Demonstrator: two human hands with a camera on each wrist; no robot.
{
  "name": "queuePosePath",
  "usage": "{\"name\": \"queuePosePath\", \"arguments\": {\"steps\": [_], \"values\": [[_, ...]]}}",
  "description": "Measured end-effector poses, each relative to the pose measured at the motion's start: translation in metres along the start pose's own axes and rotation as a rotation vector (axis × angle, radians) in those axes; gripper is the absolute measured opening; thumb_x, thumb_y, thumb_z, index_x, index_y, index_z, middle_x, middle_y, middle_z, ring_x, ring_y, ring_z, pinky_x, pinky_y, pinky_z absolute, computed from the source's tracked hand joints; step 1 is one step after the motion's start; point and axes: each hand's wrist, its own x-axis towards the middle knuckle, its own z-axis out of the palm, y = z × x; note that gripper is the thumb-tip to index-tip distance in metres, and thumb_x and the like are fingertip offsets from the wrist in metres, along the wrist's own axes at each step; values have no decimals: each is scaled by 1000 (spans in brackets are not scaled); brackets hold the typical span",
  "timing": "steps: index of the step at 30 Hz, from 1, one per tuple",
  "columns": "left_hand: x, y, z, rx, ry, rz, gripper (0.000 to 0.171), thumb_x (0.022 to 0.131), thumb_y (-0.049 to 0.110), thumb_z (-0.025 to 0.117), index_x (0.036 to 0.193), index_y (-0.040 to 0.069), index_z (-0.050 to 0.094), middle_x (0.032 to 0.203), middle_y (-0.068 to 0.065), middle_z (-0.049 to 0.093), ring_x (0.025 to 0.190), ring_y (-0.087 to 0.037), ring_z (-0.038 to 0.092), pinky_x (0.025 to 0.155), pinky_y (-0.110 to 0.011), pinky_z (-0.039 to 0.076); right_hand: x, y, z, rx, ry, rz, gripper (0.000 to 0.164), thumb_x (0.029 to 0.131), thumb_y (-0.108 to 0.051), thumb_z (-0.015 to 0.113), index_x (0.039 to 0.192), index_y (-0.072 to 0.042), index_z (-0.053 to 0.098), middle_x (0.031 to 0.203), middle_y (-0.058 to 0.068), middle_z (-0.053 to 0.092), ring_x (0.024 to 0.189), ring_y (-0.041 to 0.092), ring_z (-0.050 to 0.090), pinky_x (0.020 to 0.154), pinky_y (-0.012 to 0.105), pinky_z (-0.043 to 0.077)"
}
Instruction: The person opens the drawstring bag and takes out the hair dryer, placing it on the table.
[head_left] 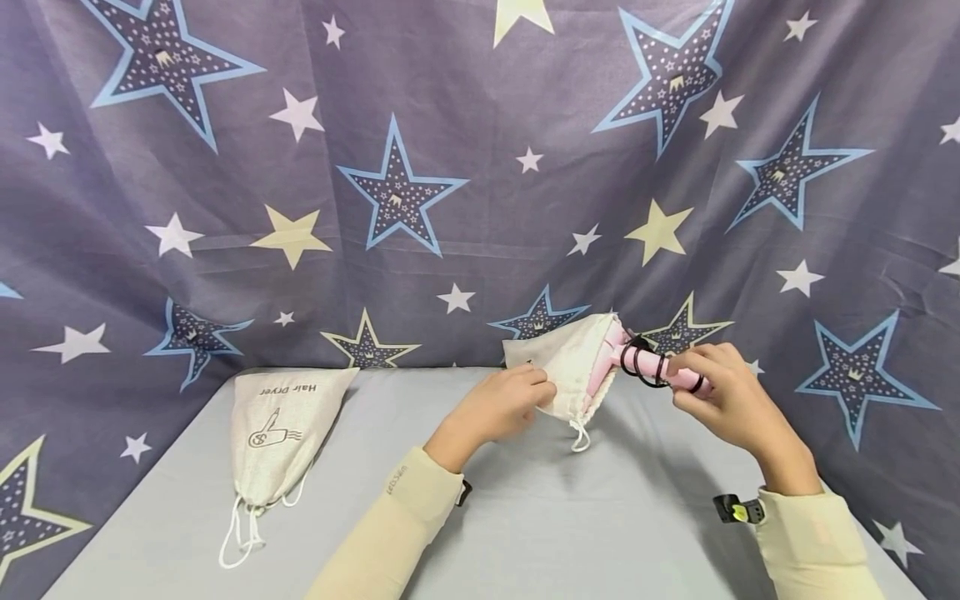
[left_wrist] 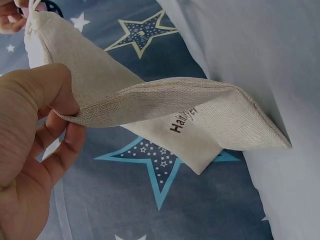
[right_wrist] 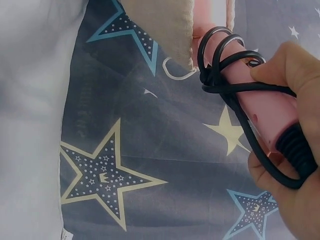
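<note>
A pink hair dryer [head_left: 600, 371] sits partly inside a cream drawstring bag [head_left: 566, 358], its handle [right_wrist: 260, 107] sticking out to the right. Black cord [right_wrist: 227, 87] is looped around that handle. My right hand [head_left: 723, 396] grips the handle near its cord end. With thumb and fingers, my left hand [head_left: 498, 408] pinches the edge of the bag. In the left wrist view the bag's cloth [left_wrist: 150, 102] hangs slack and folded, with "Hair" lettering partly visible. Both bag and dryer are held above the table. How deep the dryer's head reaches inside is hidden.
A second cream drawstring bag [head_left: 281, 433], printed "Hair Dryer" with a dryer drawing, lies at the left on the grey table [head_left: 525, 533]. Its white cords [head_left: 243, 533] trail toward the front. Star-patterned cloth [head_left: 480, 167] hangs behind and around the table.
</note>
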Motion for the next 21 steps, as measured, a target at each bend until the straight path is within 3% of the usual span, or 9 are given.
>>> {"name": "queuePosePath", "arguments": {"steps": [4, 8, 12, 21], "values": [[-1, -1, -1, -29, -24, 4, 29, 68, -7, 67, 81, 17, 56, 79, 6, 50, 77, -15, 51, 66, -26, 44, -1, 0, 0, -2, -25, 4, 29, 66, -2, 75, 92, -14, 71, 87, -4, 62, 85, 16, 43, 74, 33, 31], [-2, -3, -2, -91, -94, -6, 27, 64, -4, 63, 81, 17, 59, 81, 8, 49, 77, -12, 50, 70, -27, 43, -1, 2, 0, 9, -33, -22, 27, 67, -3, 74, 91, -13, 71, 87, -4, 62, 85, 15, 43, 74, 33, 31], [-3, -5, -3, -149, -119, -36, 21, 68, 2, 60, 81, 18, 56, 81, 8, 49, 78, -10, 47, 70, -26, 41, -1, 2, -1, 22, -31, -51, 27, 66, -3, 74, 91, -13, 71, 87, -4, 62, 86, 15, 44, 75, 33, 32], [-8, -16, 2, -108, 71, -99, 11, 86, 14, 64, 95, 19, 63, 97, 7, 60, 90, -11, 57, 77, -29, 49, 3, -1, -1, 49, -41, -74, 26, 66, -3, 71, 89, -15, 71, 92, -4, 66, 90, 16, 47, 78, 33, 33]]}}
